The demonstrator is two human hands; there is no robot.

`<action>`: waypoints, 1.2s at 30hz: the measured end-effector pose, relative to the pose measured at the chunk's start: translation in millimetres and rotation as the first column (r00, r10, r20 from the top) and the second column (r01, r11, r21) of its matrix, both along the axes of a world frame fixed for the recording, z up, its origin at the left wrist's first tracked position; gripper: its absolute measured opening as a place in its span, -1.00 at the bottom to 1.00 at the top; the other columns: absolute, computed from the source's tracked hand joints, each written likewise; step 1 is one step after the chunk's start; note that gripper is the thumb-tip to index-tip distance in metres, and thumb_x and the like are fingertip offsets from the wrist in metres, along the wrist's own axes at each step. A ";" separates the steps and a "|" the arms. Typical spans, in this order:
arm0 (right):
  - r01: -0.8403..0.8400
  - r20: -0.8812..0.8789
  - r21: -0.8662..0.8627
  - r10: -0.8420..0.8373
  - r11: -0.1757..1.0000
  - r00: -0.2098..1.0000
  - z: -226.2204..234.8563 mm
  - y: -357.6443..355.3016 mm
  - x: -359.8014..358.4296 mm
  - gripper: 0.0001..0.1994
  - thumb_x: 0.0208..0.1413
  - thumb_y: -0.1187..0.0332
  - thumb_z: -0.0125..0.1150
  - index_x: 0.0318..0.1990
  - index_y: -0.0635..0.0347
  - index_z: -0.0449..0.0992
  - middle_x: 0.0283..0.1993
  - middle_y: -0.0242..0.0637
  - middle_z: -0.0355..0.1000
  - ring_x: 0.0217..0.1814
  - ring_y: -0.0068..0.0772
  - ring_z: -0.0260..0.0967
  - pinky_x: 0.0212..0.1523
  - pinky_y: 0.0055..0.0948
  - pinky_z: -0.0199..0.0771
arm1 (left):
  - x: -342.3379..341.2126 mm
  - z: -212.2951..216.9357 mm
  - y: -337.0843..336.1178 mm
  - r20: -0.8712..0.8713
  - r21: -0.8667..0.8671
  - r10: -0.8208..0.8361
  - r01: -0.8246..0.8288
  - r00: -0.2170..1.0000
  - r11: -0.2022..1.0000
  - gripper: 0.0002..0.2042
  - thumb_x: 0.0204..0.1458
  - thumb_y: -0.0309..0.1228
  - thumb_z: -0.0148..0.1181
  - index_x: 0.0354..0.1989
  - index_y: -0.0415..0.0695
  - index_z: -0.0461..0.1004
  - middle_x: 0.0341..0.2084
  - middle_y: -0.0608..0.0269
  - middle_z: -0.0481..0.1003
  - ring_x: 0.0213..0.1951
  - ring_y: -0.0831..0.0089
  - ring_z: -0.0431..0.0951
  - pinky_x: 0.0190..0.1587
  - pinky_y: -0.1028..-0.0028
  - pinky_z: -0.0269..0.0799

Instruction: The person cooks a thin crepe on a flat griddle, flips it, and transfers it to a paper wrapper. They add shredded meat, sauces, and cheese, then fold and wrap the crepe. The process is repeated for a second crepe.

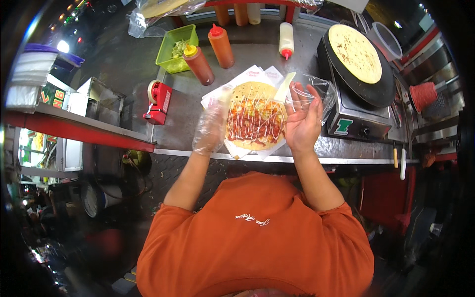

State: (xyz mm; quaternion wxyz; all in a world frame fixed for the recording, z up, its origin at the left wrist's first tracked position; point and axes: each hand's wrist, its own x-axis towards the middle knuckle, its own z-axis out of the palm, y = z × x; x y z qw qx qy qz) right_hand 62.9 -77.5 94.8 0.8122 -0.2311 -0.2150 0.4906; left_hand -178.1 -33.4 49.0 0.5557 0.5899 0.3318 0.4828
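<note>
A round flatbread [249, 91] lies on white printed paper sheets [267, 74] on the steel counter. Chopped red and orange filling [253, 126] covers its middle, striped with white sauce. At its left edge is my left hand [210, 127], in a clear plastic glove, its fingers smeared by motion. My right hand [303, 121], at the right edge, has its palm turned inward and its fingers apart. Clear plastic film [321, 94] hangs around those fingertips; whether they pinch it does not show. A pale flat strip [284, 88] stands beside this hand, its kind unclear.
Two sauce bottles [221, 49] and a green tub of shredded vegetable [174, 49] stand at the back left. A red tape dispenser [158, 102] sits left. Far right, another flatbread [355, 53] lies on a black griddle [386, 91]. A white squeeze bottle [286, 39] stands at the back.
</note>
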 end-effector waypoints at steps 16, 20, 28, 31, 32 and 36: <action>-0.238 0.002 -0.117 0.240 0.964 0.971 -15.4 -6.5 -22.1 -0.38 0.55 0.00 -0.17 0.52 0.30 0.08 0.48 0.16 0.21 0.56 0.00 0.19 0.56 -0.07 0.18 | 69.6 -1.6 -8.3 0.636 -0.678 0.420 0.210 0.647 0.704 -0.60 0.47 -0.24 -0.03 0.30 -0.27 0.38 0.19 0.02 0.50 0.21 0.23 0.53 0.28 0.22 0.50; -0.222 -0.064 -0.190 0.214 0.956 0.975 -13.7 -48.6 46.2 -0.42 0.56 0.03 -0.21 0.50 0.27 0.11 0.39 0.20 0.30 0.47 0.12 0.30 0.45 0.10 0.34 | 72.8 -4.1 8.2 0.173 -0.340 -0.026 0.085 0.985 0.937 -0.44 0.48 -0.12 -0.09 0.46 -0.28 0.21 0.38 -0.07 0.35 0.39 0.06 0.36 0.48 0.05 0.18; -0.635 -0.098 -0.680 0.812 0.367 0.575 -109.6 -190.6 157.9 -0.71 0.45 0.30 0.11 0.12 0.33 0.53 -0.10 -0.09 0.59 -0.21 -0.34 0.60 -0.25 -0.43 0.62 | 34.1 5.9 17.9 -0.485 0.397 0.483 -0.308 0.729 0.864 -0.56 0.43 -0.27 -0.04 0.32 -0.35 0.38 0.20 -0.21 0.49 0.26 -0.13 0.46 0.43 0.21 0.22; -0.532 -0.198 -0.829 0.798 0.174 0.569 -245.8 -198.6 143.1 -0.76 0.44 0.38 0.09 0.08 0.35 0.55 -0.14 -0.12 0.58 -0.24 -0.41 0.57 -0.30 -0.51 0.57 | -2.8 -7.4 6.8 -0.708 0.331 0.457 -0.319 0.539 0.888 -0.61 0.41 -0.17 0.03 0.12 -0.25 0.54 -0.11 -0.29 0.60 -0.05 -0.11 0.63 0.06 0.15 0.50; -0.369 -0.120 -0.918 0.787 0.144 0.606 -294.4 -198.6 132.7 -0.73 0.46 0.35 0.04 0.07 0.37 0.54 -0.13 -0.11 0.58 -0.23 -0.41 0.57 -0.27 -0.51 0.57 | -12.0 -15.1 2.3 -0.771 0.224 0.373 -0.328 0.516 0.918 -0.61 0.40 -0.15 0.05 0.08 -0.24 0.56 -0.15 -0.29 0.60 -0.08 -0.11 0.63 0.05 0.15 0.50; -0.158 -0.054 -0.986 0.775 0.060 0.630 -421.4 -189.2 90.9 -0.54 0.50 0.10 -0.09 0.22 0.27 0.53 0.05 -0.05 0.59 -0.04 -0.14 0.57 0.03 -0.20 0.58 | -32.0 -37.4 -2.6 -0.853 0.110 0.223 -0.256 0.471 0.960 -0.60 0.36 -0.14 0.12 -0.03 -0.30 0.60 -0.23 -0.21 0.63 -0.19 0.00 0.63 0.02 0.18 0.51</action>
